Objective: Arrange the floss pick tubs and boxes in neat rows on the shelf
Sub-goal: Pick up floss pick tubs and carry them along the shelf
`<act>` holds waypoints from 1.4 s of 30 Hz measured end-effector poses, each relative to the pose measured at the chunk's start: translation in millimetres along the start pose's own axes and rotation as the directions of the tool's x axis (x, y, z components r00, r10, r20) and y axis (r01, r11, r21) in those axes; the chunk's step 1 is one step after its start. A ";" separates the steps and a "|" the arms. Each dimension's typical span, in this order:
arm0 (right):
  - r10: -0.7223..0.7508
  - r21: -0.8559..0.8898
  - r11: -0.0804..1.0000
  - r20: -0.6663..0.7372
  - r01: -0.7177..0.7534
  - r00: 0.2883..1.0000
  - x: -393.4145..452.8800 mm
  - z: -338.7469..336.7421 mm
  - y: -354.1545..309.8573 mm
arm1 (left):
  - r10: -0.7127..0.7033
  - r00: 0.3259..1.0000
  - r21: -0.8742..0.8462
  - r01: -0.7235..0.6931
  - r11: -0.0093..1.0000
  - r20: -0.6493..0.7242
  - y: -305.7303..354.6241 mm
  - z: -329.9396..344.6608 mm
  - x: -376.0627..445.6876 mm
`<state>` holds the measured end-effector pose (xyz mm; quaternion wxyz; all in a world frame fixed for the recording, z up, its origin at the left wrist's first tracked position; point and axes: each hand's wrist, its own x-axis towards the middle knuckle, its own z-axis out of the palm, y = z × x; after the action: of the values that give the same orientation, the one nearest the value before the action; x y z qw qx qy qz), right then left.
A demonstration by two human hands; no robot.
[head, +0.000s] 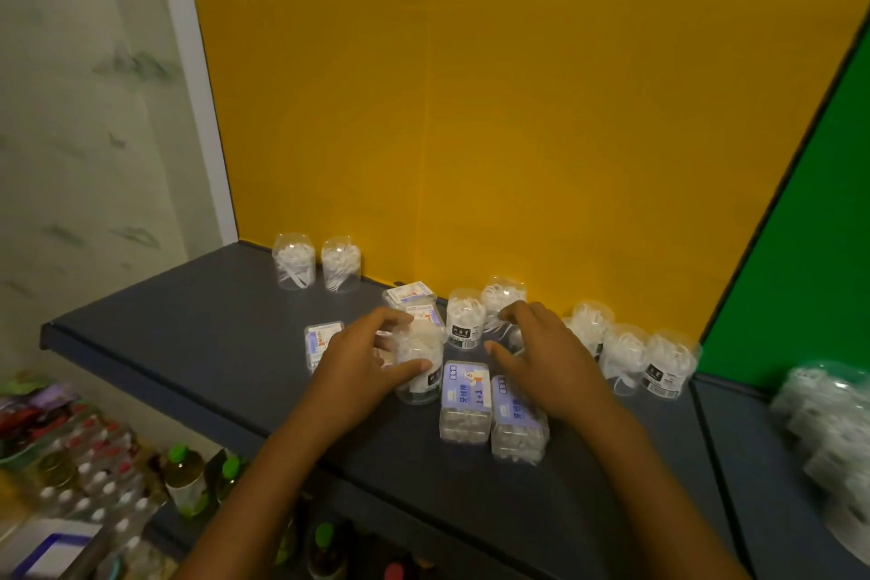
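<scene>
On the dark grey shelf (188, 344) my left hand (362, 363) grips a clear floss pick tub (421, 365), thumb on its front and fingers curled over its top. My right hand (541, 358) reaches with curled fingers over a tub (511, 337) that it mostly hides; whether it holds it I cannot tell. Two tubs (294, 266) stand side by side at the back left. More tubs (626, 353) cluster at the right, and one (463, 318) stands between my hands. Two lying floss boxes (466, 400) are near the front, with small flat boxes (322, 339) behind my left hand.
A yellow back wall (518, 108) and a green side panel (824, 226) close in the shelf. Blurred tubs (828, 429) sit on the neighbouring shelf at the right. Below the front edge stand bottles with green caps (181, 471) and packed goods.
</scene>
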<state>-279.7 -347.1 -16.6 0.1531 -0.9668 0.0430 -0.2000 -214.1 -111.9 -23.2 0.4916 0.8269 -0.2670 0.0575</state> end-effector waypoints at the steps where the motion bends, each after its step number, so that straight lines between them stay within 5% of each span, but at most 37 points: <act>1: -0.005 0.008 1.000 -0.002 0.005 1.000 4.3 -0.1 1.3 | -0.010 1.000 -0.061 0.009 0.998 -0.019 3.5 -3.5 1.2; 16: -0.055 0.051 0.997 0.108 0.050 0.993 80.9 23.1 8.3 | -0.130 0.974 -0.419 0.041 0.907 -0.185 13.9 -17.8 31.4; 30: 0.035 -0.018 0.999 0.096 -0.033 0.995 91.6 41.3 -5.3 | -0.149 0.975 -0.563 0.033 0.826 -0.162 1.3 -36.1 41.6; 42: 0.177 0.204 0.971 -0.268 -0.123 0.947 42.6 -33.4 -9.9 | -0.089 0.993 -0.631 0.021 0.776 -0.077 8.8 -42.4 64.8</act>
<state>-253.8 -353.2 31.6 0.2492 -0.9034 0.1194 -0.3278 -156.3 -104.3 28.5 0.7536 0.6190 -0.2211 -0.0069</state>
